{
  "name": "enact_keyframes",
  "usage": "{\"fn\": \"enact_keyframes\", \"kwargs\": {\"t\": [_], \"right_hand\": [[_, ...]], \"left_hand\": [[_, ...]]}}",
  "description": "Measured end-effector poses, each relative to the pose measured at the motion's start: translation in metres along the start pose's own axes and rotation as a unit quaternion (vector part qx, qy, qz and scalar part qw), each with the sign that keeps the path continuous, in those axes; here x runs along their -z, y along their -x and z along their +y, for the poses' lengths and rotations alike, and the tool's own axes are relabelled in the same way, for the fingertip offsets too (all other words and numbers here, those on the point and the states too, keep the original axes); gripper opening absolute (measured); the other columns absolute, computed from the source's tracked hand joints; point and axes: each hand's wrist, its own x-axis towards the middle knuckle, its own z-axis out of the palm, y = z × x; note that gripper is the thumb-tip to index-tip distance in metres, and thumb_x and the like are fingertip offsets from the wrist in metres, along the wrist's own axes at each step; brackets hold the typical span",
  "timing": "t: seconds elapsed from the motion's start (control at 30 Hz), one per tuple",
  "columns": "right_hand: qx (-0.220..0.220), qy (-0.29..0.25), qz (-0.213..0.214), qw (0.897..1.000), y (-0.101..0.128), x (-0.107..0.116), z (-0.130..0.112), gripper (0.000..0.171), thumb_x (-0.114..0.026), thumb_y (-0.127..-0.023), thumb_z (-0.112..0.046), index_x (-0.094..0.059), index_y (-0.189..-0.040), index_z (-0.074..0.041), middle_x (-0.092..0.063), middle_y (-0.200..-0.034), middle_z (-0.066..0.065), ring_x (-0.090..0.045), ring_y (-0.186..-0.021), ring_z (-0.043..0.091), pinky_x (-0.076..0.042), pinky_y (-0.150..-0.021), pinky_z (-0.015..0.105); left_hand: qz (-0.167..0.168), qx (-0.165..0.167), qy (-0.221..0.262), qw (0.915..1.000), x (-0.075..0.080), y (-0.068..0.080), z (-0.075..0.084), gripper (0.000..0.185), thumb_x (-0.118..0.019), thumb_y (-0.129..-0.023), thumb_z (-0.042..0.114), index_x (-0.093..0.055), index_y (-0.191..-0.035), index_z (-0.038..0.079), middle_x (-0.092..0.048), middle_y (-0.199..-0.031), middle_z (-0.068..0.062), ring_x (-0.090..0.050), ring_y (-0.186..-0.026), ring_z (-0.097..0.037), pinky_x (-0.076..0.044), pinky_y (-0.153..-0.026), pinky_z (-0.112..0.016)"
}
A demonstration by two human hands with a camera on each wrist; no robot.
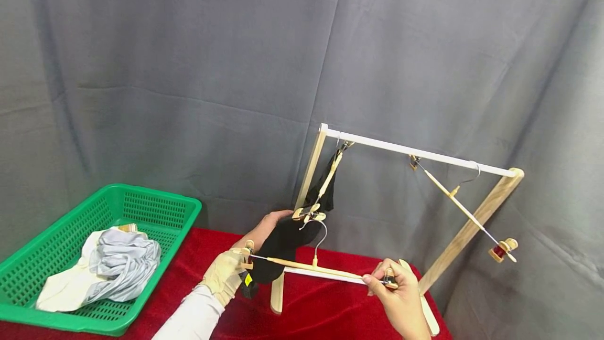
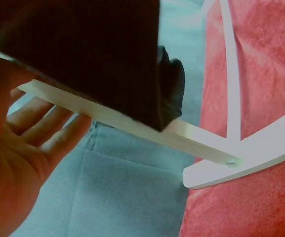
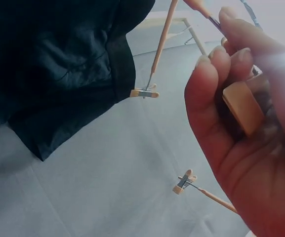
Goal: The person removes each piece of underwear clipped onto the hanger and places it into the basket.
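Note:
My right hand point(image 1: 396, 293) grips a wooden clip hanger point(image 1: 316, 269) near its right clip, thumb along the bar. In the right wrist view a wooden clip point(image 3: 243, 108) sits inside the curled fingers. The hanger's hook points up, and its left clip overlaps my gloved left wrist. My left hand point(image 1: 264, 230) is by a black garment point(image 1: 283, 245), partly hidden by it. In the left wrist view its fingers point(image 2: 58, 118) spread loosely beside the rack's wooden post point(image 2: 132, 128). A second hanger point(image 1: 330, 174) holds the garment by its waistband on the rack's left.
The rack point(image 1: 401, 148) has a white rail and wooden legs, standing on red cloth point(image 1: 325, 308). Another clip hanger point(image 1: 455, 201) hangs at its right. A green basket point(image 1: 189, 209) at left holds white and grey-blue clothes point(image 1: 122, 264). A grey curtain point(image 1: 212, 67) hangs behind.

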Motion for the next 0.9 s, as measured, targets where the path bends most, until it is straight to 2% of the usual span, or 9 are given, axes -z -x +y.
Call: {"fn": "enact_keyframes", "kwargs": {"t": [0.07,0.2,0.37,0.47,0.57,0.6,0.67,0.8,0.9], "right_hand": [[0.002,0.019,0.008,1.0,0.001,0.002,-0.001,0.033,-0.076,-0.081,0.011,-0.056,-0.074,-0.015,-0.062,-0.062,-0.006,-0.049,-0.074,0.011,-0.036,-0.066,0.027],[0.005,0.012,0.007,1.0,0.002,0.007,-0.003,0.032,-0.073,-0.082,0.014,-0.056,-0.074,-0.012,-0.061,-0.064,-0.004,-0.05,-0.075,0.011,-0.04,-0.063,0.025],[-0.005,-0.023,0.01,1.0,0.004,0.012,-0.007,0.031,-0.069,-0.083,0.019,-0.054,-0.076,-0.007,-0.06,-0.067,0.0,-0.058,-0.067,0.009,-0.044,-0.053,0.022],[-0.006,-0.038,0.023,0.999,0.006,0.015,-0.008,0.031,-0.066,-0.082,0.023,-0.053,-0.076,-0.005,-0.061,-0.066,0.0,-0.059,-0.059,0.009,-0.048,-0.075,0.016],[-0.009,-0.042,0.041,0.998,0.008,0.018,-0.009,0.032,-0.065,-0.081,0.025,-0.053,-0.075,-0.004,-0.061,-0.064,0.001,-0.059,-0.057,0.01,-0.046,-0.077,0.012],[-0.007,-0.039,0.047,0.998,0.008,0.019,-0.009,0.032,-0.066,-0.08,0.025,-0.053,-0.074,-0.004,-0.06,-0.063,0.0,-0.059,-0.056,0.01,-0.045,-0.085,0.012],[-0.008,-0.036,0.057,0.998,0.01,0.022,-0.009,0.034,-0.066,-0.08,0.025,-0.053,-0.074,-0.005,-0.061,-0.063,0.0,-0.059,-0.057,0.009,-0.048,-0.081,0.012],[0.016,-0.056,0.068,0.996,0.014,0.029,-0.009,0.034,-0.065,-0.078,0.028,-0.054,-0.073,-0.004,-0.061,-0.063,0.0,-0.059,-0.058,0.009,-0.05,-0.08,0.015],[0.034,-0.072,0.078,0.994,0.017,0.036,-0.009,0.034,-0.062,-0.077,0.031,-0.055,-0.073,-0.002,-0.062,-0.064,0.001,-0.06,-0.058,0.008,-0.049,-0.059,0.018]], "left_hand": [[-0.001,-0.013,-0.018,0.9998,0.0,-0.002,-0.004,0.042,-0.064,-0.095,0.012,-0.058,-0.132,-0.008,-0.069,-0.12,-0.023,-0.067,-0.102,-0.023,-0.055,-0.09,-0.031],[-0.006,-0.04,-0.046,0.9982,0.002,-0.007,-0.015,0.046,-0.07,-0.094,0.017,-0.059,-0.131,-0.008,-0.07,-0.118,-0.022,-0.069,-0.1,-0.023,-0.055,-0.088,-0.033],[-0.002,-0.022,-0.04,0.9989,0.002,-0.009,-0.02,0.05,-0.071,-0.094,0.013,-0.056,-0.135,-0.01,-0.066,-0.127,-0.025,-0.067,-0.114,-0.036,-0.054,-0.098,-0.049],[0.011,-0.01,-0.056,0.9983,0.001,-0.008,-0.019,0.049,-0.071,-0.092,0.009,-0.056,-0.135,-0.01,-0.065,-0.129,-0.027,-0.065,-0.116,-0.041,-0.051,-0.1,-0.054],[0.012,-0.008,-0.06,0.9981,0.001,-0.008,-0.019,0.049,-0.07,-0.092,0.007,-0.056,-0.136,-0.008,-0.065,-0.13,-0.025,-0.065,-0.117,-0.04,-0.051,-0.102,-0.054],[0.011,-0.012,-0.061,0.998,0.001,-0.008,-0.019,0.048,-0.069,-0.092,0.007,-0.057,-0.136,-0.008,-0.066,-0.128,-0.024,-0.065,-0.116,-0.039,-0.051,-0.102,-0.053],[0.003,-0.019,-0.054,0.9983,0.001,-0.008,-0.019,0.047,-0.068,-0.093,0.007,-0.056,-0.136,-0.007,-0.067,-0.127,-0.023,-0.066,-0.114,-0.036,-0.051,-0.101,-0.052],[-0.013,-0.02,-0.05,0.9985,0.002,-0.006,-0.016,0.047,-0.067,-0.094,0.006,-0.055,-0.138,-0.007,-0.068,-0.124,-0.021,-0.067,-0.112,-0.034,-0.052,-0.101,-0.05],[-0.025,-0.011,-0.048,0.9985,0.003,-0.005,-0.013,0.047,-0.064,-0.095,0.003,-0.053,-0.139,-0.009,-0.068,-0.125,-0.022,-0.066,-0.114,-0.034,-0.052,-0.101,-0.049]]}}
